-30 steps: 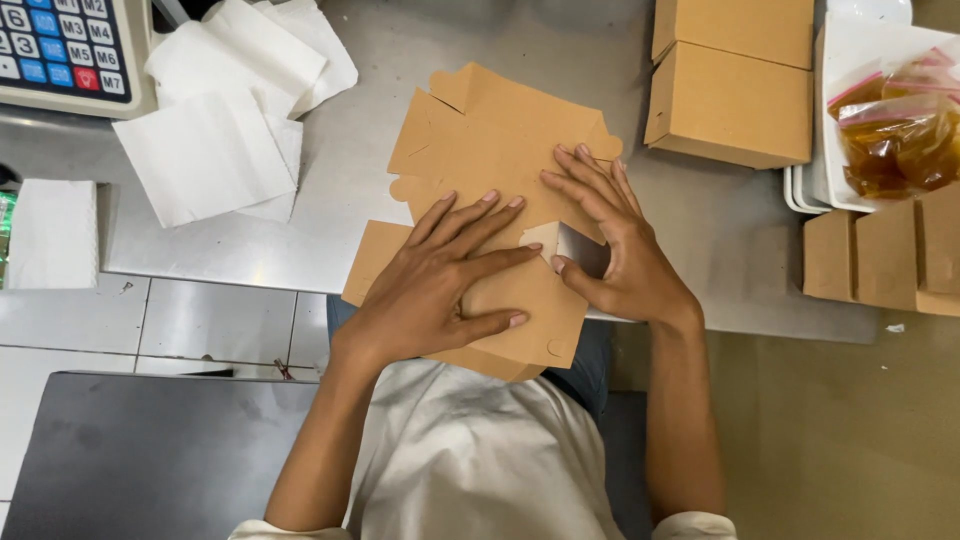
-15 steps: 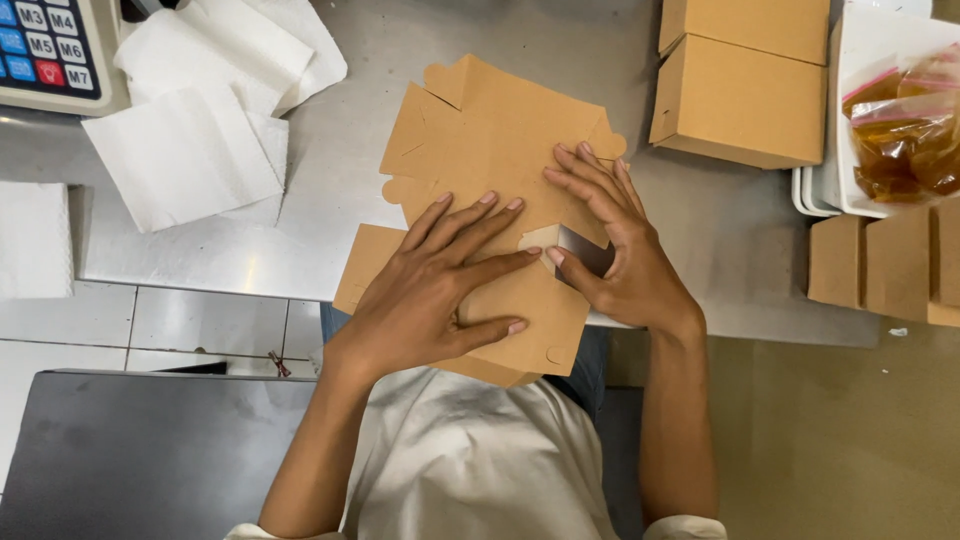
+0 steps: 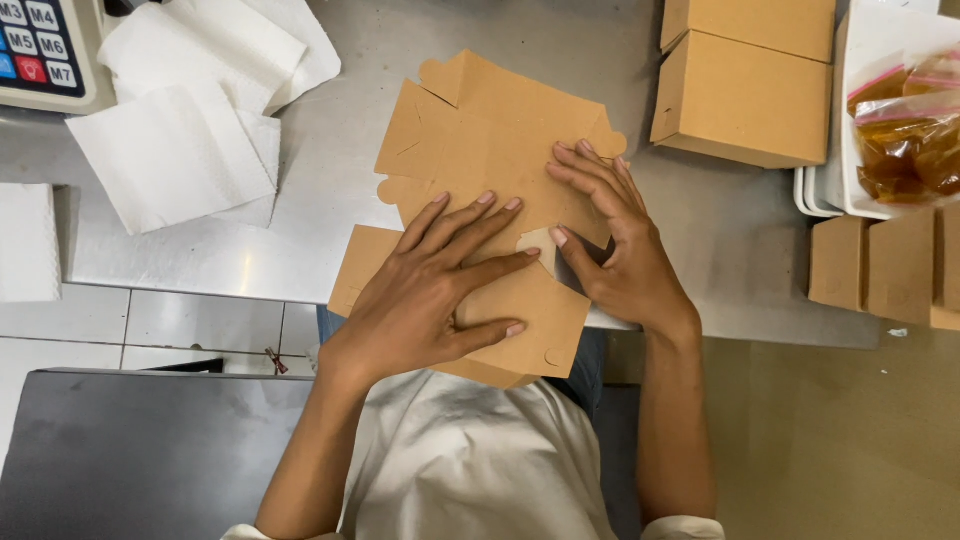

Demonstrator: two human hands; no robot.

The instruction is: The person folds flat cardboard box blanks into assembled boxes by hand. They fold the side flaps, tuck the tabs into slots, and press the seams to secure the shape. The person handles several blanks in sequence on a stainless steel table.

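1. The person's left hand [image 3: 435, 285] lies palm down on a flat, unfolded brown cardboard box blank [image 3: 480, 200], fingers spread and stretched out straight, gripping nothing.
2. The right hand [image 3: 615, 245] rests on the same blank just beside the left, fingers extended and a little fanned (pressing rather than grasping); its thumb tip sits against a small raised flap [image 3: 540, 245] near the middle of the sheet.
3. The blank lies on a grey metal counter [image 3: 330, 200], its near part overhanging the counter's front edge toward the person's body; its far part shows cut tabs and rounded corners.
4. To the left on the counter sit several white paper sheets [image 3: 180, 150], loosely overlapped, and another white sheet [image 3: 28, 240] lies at the far left edge.
5. A weighing scale's keypad [image 3: 40, 45] shows at the top left corner.
6. Two assembled brown boxes [image 3: 745, 75] stand at the top right, well apart from the hands.
7. Farther right, a white tray [image 3: 860, 150] holds clear bags of amber-brown food [image 3: 905, 135] (contents hard to make out).
8. More flat brown cardboard pieces [image 3: 880, 270] lie at the right edge.
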